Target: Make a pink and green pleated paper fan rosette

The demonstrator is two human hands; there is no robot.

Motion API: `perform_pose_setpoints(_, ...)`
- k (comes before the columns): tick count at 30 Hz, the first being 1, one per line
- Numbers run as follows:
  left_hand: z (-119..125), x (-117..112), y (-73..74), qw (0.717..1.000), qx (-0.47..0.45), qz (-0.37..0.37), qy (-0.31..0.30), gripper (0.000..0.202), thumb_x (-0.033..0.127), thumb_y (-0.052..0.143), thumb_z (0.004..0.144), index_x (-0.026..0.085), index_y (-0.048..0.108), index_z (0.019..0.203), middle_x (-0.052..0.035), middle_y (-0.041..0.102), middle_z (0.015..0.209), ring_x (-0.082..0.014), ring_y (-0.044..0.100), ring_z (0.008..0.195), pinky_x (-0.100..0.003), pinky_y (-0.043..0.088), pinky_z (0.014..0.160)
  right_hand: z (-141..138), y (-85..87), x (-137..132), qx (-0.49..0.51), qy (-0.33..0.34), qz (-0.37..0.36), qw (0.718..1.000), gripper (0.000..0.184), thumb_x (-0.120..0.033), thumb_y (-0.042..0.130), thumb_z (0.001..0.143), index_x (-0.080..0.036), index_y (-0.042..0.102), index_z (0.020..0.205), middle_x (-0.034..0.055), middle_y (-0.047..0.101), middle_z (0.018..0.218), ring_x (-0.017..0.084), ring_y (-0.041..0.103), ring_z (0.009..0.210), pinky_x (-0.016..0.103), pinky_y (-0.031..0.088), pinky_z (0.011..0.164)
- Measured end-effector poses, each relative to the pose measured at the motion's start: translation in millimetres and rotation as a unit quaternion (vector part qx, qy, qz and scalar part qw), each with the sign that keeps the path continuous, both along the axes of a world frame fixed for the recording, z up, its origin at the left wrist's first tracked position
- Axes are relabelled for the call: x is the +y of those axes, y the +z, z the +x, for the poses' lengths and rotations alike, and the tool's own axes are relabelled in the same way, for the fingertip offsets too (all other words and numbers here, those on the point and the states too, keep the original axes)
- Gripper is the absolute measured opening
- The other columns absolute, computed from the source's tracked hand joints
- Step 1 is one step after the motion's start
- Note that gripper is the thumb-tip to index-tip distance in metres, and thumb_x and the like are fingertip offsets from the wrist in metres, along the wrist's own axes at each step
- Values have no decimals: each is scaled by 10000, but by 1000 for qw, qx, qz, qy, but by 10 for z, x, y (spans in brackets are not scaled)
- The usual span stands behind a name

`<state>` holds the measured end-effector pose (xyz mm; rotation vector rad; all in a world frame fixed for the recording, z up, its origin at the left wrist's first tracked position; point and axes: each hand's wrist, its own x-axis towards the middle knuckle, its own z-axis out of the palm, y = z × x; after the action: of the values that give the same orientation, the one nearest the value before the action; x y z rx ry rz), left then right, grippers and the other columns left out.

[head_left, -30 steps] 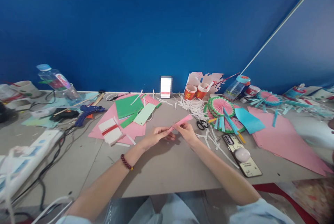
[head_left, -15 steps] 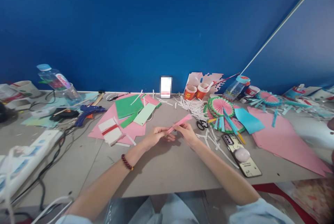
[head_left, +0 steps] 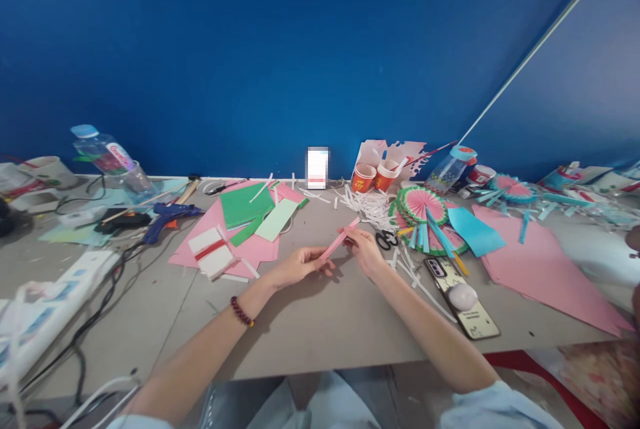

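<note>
A narrow folded strip of pink paper (head_left: 334, 247) slants up to the right between my two hands, above the grey table. Its lower end is pinched in my left hand (head_left: 303, 265), which wears a dark bead bracelet on the wrist. Near the upper end, my right hand (head_left: 365, 250) grips the strip with thumb and fingers. Just right of that hand lie black-handled scissors (head_left: 386, 240). A round pleated pink and green paper fan (head_left: 425, 207) rests farther right, with light blue strips hanging from it.
Left are green paper (head_left: 247, 204), a white box with a red band (head_left: 211, 250), a blue glue gun (head_left: 167, 217) and a power strip (head_left: 60, 315). Right are a phone (head_left: 463, 299) and pink sheets (head_left: 540, 269). Paper cups (head_left: 364, 177) and white paper scraps (head_left: 373, 205) stand behind.
My right hand has slid up along the pink paper strip, toward its far end, so more of the strip shows between my hands. The left hand keeps its hold.
</note>
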<state>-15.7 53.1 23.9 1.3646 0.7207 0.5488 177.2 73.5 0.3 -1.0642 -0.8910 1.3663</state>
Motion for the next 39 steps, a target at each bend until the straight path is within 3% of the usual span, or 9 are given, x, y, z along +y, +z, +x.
perform_pose_setpoints(3, -24, -1, -3, 1000, 21, 12, 1, 448, 431, 612, 782, 163, 617, 1141, -112, 678, 1033, -198, 633, 880, -278, 466, 754, -12, -11, 0, 5, 18, 9, 1000, 264, -442, 748, 603, -185, 725, 662, 13, 636, 649, 104, 503, 590, 253, 387, 607)
perform_pose_setpoints(8, -32, 3, 15, 993, 66, 87, 43, 312, 421, 571, 799, 141, 703, 838, -74, 686, 849, -178, 606, 801, -257, 450, 720, -56, 3, -38, -32, 65, 24, 997, 347, -492, 708, 646, -171, 724, 776, -15, 575, 580, 91, 470, 540, 238, 360, 550)
perform_pose_setpoints(14, 23, 19, -55, 993, 30, 63, 99, 399, 428, 679, 711, 141, 621, 982, -38, 656, 731, -111, 551, 553, -233, 439, 543, -109, 46, -85, -99, 95, 49, 989, 353, -494, 725, 617, -161, 668, 719, -16, 587, 581, 93, 481, 518, 242, 378, 545)
perform_pose_setpoints(20, 31, 46, -128, 992, -13, 9, 125, 388, 434, 723, 664, 139, 629, 897, -57, 673, 787, -144, 607, 648, -266, 496, 618, -133, 58, -102, -79, 127, 57, 987, 348, -459, 733, 622, -178, 676, 819, -1, 640, 691, 100, 511, 564, 253, 417, 586)
perform_pose_setpoints(28, 51, 28, -90, 990, 17, 23, 137, 379, 426, 723, 660, 140, 641, 893, -63, 682, 832, -151, 615, 693, -260, 488, 631, -146, 47, -125, -48, 132, 29, 990, 287, -409, 742, 638, -174, 663, 782, -7, 625, 690, 89, 511, 565, 244, 426, 596)
perform_pose_setpoints(31, 47, 27, -97, 990, 26, 44, 129, 393, 452, 687, 689, 130, 653, 912, -59, 674, 803, -126, 573, 620, -237, 456, 564, -140, 8, -110, -49, 143, 31, 988, 322, -409, 738, 643, -181, 642, 850, -7, 616, 742, 87, 528, 554, 250, 444, 593)
perform_pose_setpoints(33, 30, 35, -103, 988, 51, 75, 128, 405, 471, 635, 733, 125, 668, 940, -46, 660, 743, -114, 531, 570, -222, 411, 510, -114, -21, -82, -70, 132, 58, 987, 453, -403, 731, 650, -216, 599, 1040, 10, 616, 881, 93, 554, 584, 256, 465, 595)
perform_pose_setpoints(36, -7, 52, -101, 979, 93, 116, 138, 394, 456, 561, 791, 144, 677, 1002, -39, 663, 733, -132, 539, 604, -224, 397, 524, -23, -33, -29, -157, 84, 144, 973, 722, -360, 726, 664, -304, 407, 1310, 54, 543, 1155, 114, 579, 705, 276, 497, 653)
perform_pose_setpoints(39, -45, 62, -75, 967, 128, 161, 151, 329, 394, 511, 825, 170, 690, 987, -51, 685, 860, -161, 587, 712, -236, 434, 617, 100, 2, 15, -301, 67, 236, 921, 564, -334, 667, 742, -293, 489, 1276, 69, 539, 1176, 165, 575, 846, 313, 493, 752)
